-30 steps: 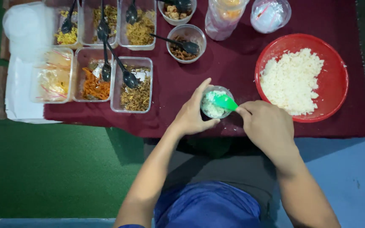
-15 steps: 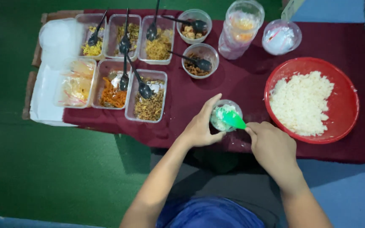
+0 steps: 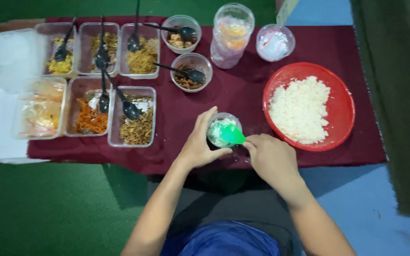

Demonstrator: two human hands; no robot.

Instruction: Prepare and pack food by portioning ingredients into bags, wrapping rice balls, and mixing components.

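Observation:
My left hand [image 3: 199,143] wraps around a small clear cup [image 3: 223,129] that holds white rice, near the front edge of a low table covered in dark red cloth [image 3: 243,97]. My right hand [image 3: 272,158] grips a green spoon [image 3: 232,135] whose bowl rests in the cup's mouth. Just to the right stands a big red bowl [image 3: 345,109] heaped with white rice [image 3: 300,110].
Several clear rectangular tubs of shredded and fried toppings [image 3: 137,124] with black spoons fill the left half. Two small round bowls [image 3: 191,71] with spoons, a tall clear jar [image 3: 231,35] and a lidded cup [image 3: 274,42] stand at the back. White lids [image 3: 10,52] lie far left.
The view has shifted, so the table sits lower and more to the right in frame. Both hands stay at the cup with the green spoon still in its mouth.

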